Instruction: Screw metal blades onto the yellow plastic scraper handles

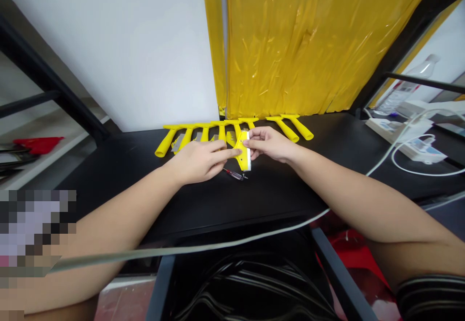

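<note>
Above the black table, a yellow scraper (240, 158) is held with its wide head upright and a pale strip along its right edge. My left hand (199, 160) is closed round the handle side, with the index finger stretched onto the head. The handle itself is hidden by that hand. My right hand (271, 142) pinches the head's right edge between thumb and fingers. Just under the scraper lies a small screwdriver (235, 174) with a clear and red handle. Behind my hands, several yellow scraper handles (166, 144) stand in a row, with grey blade pieces (178, 142) between some.
The black table (276, 190) backs onto a white panel (145, 44) and yellow plastic sheeting (290, 44). At the right are a power strip (410, 141) and a plastic bottle (407, 86). A pale cable (254, 237) crosses in front of the table edge.
</note>
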Motion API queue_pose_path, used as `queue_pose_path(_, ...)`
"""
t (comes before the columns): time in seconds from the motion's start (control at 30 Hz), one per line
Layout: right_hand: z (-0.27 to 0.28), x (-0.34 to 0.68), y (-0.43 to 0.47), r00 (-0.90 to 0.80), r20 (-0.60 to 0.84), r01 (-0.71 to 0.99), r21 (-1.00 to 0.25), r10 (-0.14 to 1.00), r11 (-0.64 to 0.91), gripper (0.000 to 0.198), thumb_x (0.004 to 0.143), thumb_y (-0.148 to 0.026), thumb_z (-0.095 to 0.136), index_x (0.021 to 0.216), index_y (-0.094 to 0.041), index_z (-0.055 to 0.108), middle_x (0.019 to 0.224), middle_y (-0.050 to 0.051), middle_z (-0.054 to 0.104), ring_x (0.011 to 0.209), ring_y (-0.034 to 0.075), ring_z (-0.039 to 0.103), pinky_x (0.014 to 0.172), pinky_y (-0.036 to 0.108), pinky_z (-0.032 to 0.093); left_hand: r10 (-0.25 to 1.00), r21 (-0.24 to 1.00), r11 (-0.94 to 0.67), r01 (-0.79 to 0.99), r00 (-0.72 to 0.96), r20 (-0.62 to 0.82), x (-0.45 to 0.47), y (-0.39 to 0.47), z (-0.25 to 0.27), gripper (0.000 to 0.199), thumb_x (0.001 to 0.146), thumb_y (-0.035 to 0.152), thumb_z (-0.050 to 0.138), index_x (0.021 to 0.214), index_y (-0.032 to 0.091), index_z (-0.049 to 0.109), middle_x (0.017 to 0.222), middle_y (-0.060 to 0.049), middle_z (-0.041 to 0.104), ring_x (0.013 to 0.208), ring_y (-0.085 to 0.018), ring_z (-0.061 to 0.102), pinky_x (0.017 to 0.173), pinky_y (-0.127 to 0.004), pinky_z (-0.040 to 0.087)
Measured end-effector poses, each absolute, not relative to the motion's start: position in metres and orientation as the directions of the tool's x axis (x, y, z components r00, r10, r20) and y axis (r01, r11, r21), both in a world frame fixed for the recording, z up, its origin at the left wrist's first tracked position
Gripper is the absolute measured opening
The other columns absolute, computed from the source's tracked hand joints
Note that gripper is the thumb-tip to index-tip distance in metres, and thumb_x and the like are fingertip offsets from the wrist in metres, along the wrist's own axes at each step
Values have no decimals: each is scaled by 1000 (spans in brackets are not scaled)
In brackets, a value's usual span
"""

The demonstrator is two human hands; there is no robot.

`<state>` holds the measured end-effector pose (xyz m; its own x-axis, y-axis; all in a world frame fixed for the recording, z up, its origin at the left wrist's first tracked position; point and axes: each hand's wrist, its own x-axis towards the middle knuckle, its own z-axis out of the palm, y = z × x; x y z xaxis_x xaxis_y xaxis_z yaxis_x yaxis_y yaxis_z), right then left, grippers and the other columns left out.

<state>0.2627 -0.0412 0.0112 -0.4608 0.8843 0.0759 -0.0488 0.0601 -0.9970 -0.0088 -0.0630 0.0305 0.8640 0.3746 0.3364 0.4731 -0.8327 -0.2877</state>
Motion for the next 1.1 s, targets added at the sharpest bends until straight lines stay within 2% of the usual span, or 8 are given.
queue_pose_path(0.13, 13, 264, -42, -473, 64, -44, -998, 879, 49, 45, 66, -38, 103, 85, -15, 69, 71, 1, 74, 60, 12, 73, 62, 24, 68, 367, -331, -822, 464, 875, 314, -9, -65, 32, 44, 106, 25, 51, 146, 34, 66, 142, -11, 67, 88, -21, 73, 63, -32, 55)
queue_pose_path(0.23, 14, 266, -42, -488, 54, -29, -999, 871, 45, 45, 65, -37, 103, 84, -15, 69, 73, 2, 75, 62, 13, 73, 64, 24, 68, 339, -322, -841, 434, 888, 312, -9, -65, 32, 45, 105, 21, 53, 145, 33, 67, 153, -12, 62, 107, -26, 75, 74, -36, 62)
queue_pose_path(0.33, 14, 267, -42, -483, 59, -22, -998, 873, 54, 44, 66, -37, 102, 84, -16, 68, 74, 2, 75, 62, 13, 74, 64, 24, 68, 296, -289, -871, 399, 893, 340, -10, -62, 29, 44, 104, 19, 53, 144, 31, 68, 155, -10, 63, 121, -27, 73, 88, -40, 65)
queue_pose_path(0.47, 11, 268, -40, -480, 66, -22, -998, 875, 63, 44, 69, -39, 101, 86, -15, 69, 74, 2, 75, 64, 13, 74, 65, 24, 68, 274, -269, -882, 386, 886, 373, -11, -58, 25, 42, 106, 19, 53, 144, 29, 68, 153, -7, 66, 122, -25, 74, 98, -41, 64)
queue_pose_path(0.77, 11, 268, -39, -473, 75, -13, -997, 878, 78, 42, 71, -41, 100, 84, -16, 69, 72, 1, 74, 63, 13, 74, 64, 24, 69, 218, -276, -895, 351, 883, 416, -9, -59, 26, 42, 106, 18, 54, 145, 23, 67, 151, -6, 68, 119, -24, 76, 100, -42, 64)
queue_pose_path(0.93, 13, 267, -40, -483, 75, 5, -996, 873, 88, 43, 70, -43, 101, 83, -16, 70, 69, 2, 74, 62, 13, 73, 64, 24, 69, 230, -276, -895, 352, 892, 390, -8, -59, 26, 42, 105, 19, 55, 144, 26, 68, 151, -6, 68, 120, -26, 75, 99, -44, 65)
queue_pose_path(1.0, 15, 269, -39, -482, 70, 24, -995, 873, 94, 42, 74, -46, 98, 84, -16, 71, 69, 3, 73, 61, 13, 72, 62, 25, 68, 244, -262, -896, 360, 889, 387, -8, -59, 26, 41, 105, 19, 55, 144, 27, 69, 150, -6, 69, 122, -25, 75, 100, -43, 64)
queue_pose_path(1.1, 20, 276, -35, -427, 103, 70, -987, 898, 146, 39, 85, -51, 90, 85, -16, 72, 70, 4, 73, 55, 12, 67, 50, 22, 63, 263, -239, -895, 377, 878, 399, -9, -58, 28, 40, 106, 19, 54, 142, 26, 70, 148, -6, 70, 124, -25, 74, 102, -43, 63)
